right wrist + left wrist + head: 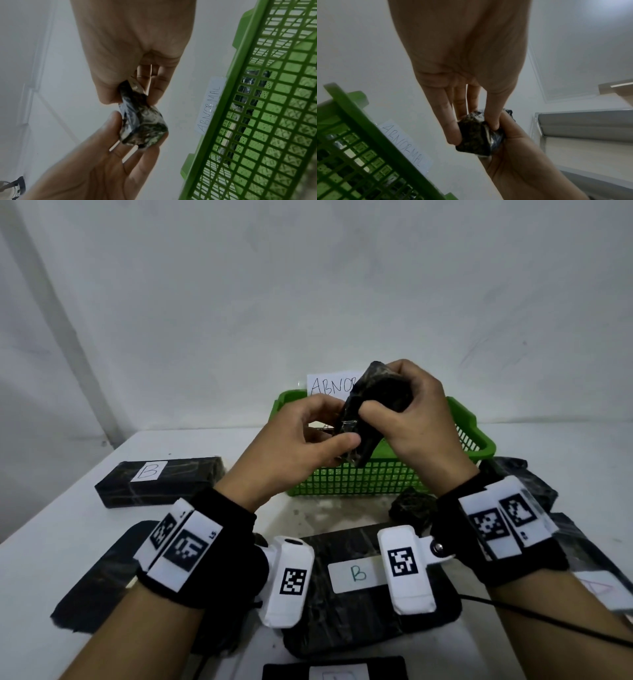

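Note:
A dark, marbled stone chunk (380,392) is held up in the air over the green mesh basket (359,477) by both hands. My right hand (383,392) grips its upper part, thumb in front and fingers curled behind. My left hand (339,422) pinches its lower end between thumb and fingers. In the left wrist view the left hand (472,131) pinches the stone (474,140) from above, with the basket (359,135) at lower left. In the right wrist view the right hand (132,97) pinches the stone's (145,128) top.
A paper label reading ABNORMAL (329,385) stands behind the basket, which holds dark pieces (248,94). Dark slabs labelled B lie on the white table at left (154,481) and front centre (359,573). A small stone chunk (411,508) and more slabs (524,481) lie at the right.

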`<action>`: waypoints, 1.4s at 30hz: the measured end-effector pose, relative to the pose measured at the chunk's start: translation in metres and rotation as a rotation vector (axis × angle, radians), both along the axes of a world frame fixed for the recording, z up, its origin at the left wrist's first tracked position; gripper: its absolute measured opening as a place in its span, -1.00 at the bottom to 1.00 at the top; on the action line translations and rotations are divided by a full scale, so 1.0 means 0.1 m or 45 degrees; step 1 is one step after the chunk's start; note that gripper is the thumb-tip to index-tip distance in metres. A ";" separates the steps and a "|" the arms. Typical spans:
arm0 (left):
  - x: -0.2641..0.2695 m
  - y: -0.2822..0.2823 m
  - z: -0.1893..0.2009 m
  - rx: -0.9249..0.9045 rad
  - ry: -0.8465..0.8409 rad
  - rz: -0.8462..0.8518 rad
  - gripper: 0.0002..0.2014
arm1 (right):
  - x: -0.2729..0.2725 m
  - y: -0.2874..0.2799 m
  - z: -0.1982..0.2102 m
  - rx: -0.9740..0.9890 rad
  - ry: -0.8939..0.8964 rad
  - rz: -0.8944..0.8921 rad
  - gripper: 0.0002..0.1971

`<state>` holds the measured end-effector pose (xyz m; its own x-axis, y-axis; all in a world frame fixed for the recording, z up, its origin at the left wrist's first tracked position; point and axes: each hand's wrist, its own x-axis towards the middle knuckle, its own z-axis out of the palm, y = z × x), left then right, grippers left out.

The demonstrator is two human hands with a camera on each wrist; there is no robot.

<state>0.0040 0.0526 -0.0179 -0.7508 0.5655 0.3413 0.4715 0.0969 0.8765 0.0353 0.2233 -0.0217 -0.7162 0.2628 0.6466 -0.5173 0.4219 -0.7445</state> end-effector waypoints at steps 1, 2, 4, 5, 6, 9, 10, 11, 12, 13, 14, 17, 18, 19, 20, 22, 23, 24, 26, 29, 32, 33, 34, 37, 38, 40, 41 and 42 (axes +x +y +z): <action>-0.02 -0.01 -0.01 0.000 0.017 0.020 -0.74 | 0.00 0.01 0.00 0.020 -0.021 0.030 -0.74; -0.04 -0.02 -0.02 0.004 0.034 0.040 -0.76 | 0.01 0.02 0.01 0.035 -0.051 0.078 -0.77; -0.08 -0.05 -0.02 0.017 0.061 0.088 -0.76 | 0.03 0.06 0.03 0.027 -0.133 0.254 -0.78; -0.09 -0.07 -0.02 0.026 0.073 0.113 -0.75 | 0.06 0.08 0.05 -0.009 -0.173 0.374 -0.78; -0.11 -0.08 -0.01 0.036 0.083 0.132 -0.74 | 0.08 0.10 0.07 -0.064 -0.209 0.492 -0.81; -0.12 -0.11 0.01 0.089 0.088 0.141 -0.72 | 0.12 0.10 0.13 -0.181 -0.234 0.656 -0.81; -0.13 -0.12 0.01 0.100 0.090 0.143 -0.72 | 0.12 0.08 0.14 -0.198 -0.223 0.660 -0.82; -0.13 -0.11 0.00 0.098 0.099 0.157 -0.72 | 0.12 0.07 0.15 -0.203 -0.208 0.654 -0.84; -0.15 -0.11 -0.01 0.091 0.107 0.176 -0.72 | 0.12 0.05 0.15 -0.196 -0.193 0.646 -0.85; -0.16 -0.11 -0.02 0.083 0.111 0.196 -0.72 | 0.11 0.03 0.14 -0.179 -0.178 0.630 -0.86; -0.17 -0.10 -0.03 0.073 0.108 0.214 -0.72 | 0.11 0.01 0.13 -0.143 -0.159 0.607 -0.85; -0.20 -0.11 -0.06 0.000 0.122 0.232 -0.73 | 0.11 -0.03 0.11 0.104 -0.091 0.434 -0.79; -0.19 -0.12 -0.05 -0.034 0.151 0.229 -0.72 | 0.10 -0.03 0.10 0.171 -0.073 0.369 -0.79; -0.18 -0.12 -0.05 -0.057 0.182 0.227 -0.71 | 0.10 -0.04 0.10 0.209 -0.057 0.324 -0.79; -0.18 -0.13 -0.04 -0.067 0.204 0.224 -0.70 | 0.10 -0.04 0.09 0.218 -0.044 0.295 -0.80; -0.18 -0.12 -0.03 -0.038 0.182 0.207 -0.73 | 0.09 -0.05 0.08 0.194 -0.012 0.241 -0.83; -0.18 -0.11 -0.02 -0.002 0.135 0.197 -0.76 | 0.08 -0.05 0.07 0.186 0.005 0.216 -0.85; -0.18 -0.11 -0.01 0.040 0.071 0.198 -0.79 | 0.08 -0.05 0.07 0.188 0.013 0.197 -0.85; -0.15 -0.10 0.01 0.121 -0.093 0.221 -0.80 | 0.08 -0.06 0.06 0.215 -0.010 0.193 -0.83; -0.14 -0.11 0.03 0.195 -0.246 0.231 -0.71 | 0.09 -0.07 0.06 0.232 -0.113 0.324 -0.76; -0.16 -0.14 0.03 0.338 -0.254 0.246 -0.65 | 0.13 -0.08 0.07 0.139 -0.191 0.538 -0.59; -0.16 -0.15 0.04 0.376 -0.236 0.237 -0.63 | 0.14 -0.08 0.08 0.093 -0.225 0.579 -0.52; -0.16 -0.15 0.04 0.400 -0.212 0.219 -0.62 | 0.15 -0.08 0.09 0.057 -0.263 0.580 -0.43; -0.14 -0.17 0.07 0.433 -0.178 0.146 -0.59 | 0.14 -0.08 0.12 0.034 -0.395 0.397 -0.31; -0.14 -0.17 0.07 0.441 -0.172 0.121 -0.58 | 0.14 -0.07 0.12 0.028 -0.442 0.351 -0.34; -0.12 -0.17 0.07 0.438 -0.149 0.083 -0.58 | 0.13 -0.07 0.12 -0.003 -0.509 0.319 -0.40; -0.12 -0.17 0.07 0.431 -0.139 0.064 -0.58 | 0.13 -0.07 0.12 -0.012 -0.518 0.306 -0.42; -0.11 -0.17 0.07 0.425 -0.131 0.043 -0.59 | 0.14 -0.06 0.12 0.001 -0.516 0.280 -0.43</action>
<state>-0.0071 0.0361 -0.0113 -0.8072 0.4098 0.4247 0.3805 -0.1888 0.9053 0.0493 0.2168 -0.0095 -0.9500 0.0758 0.3030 -0.2620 0.3350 -0.9051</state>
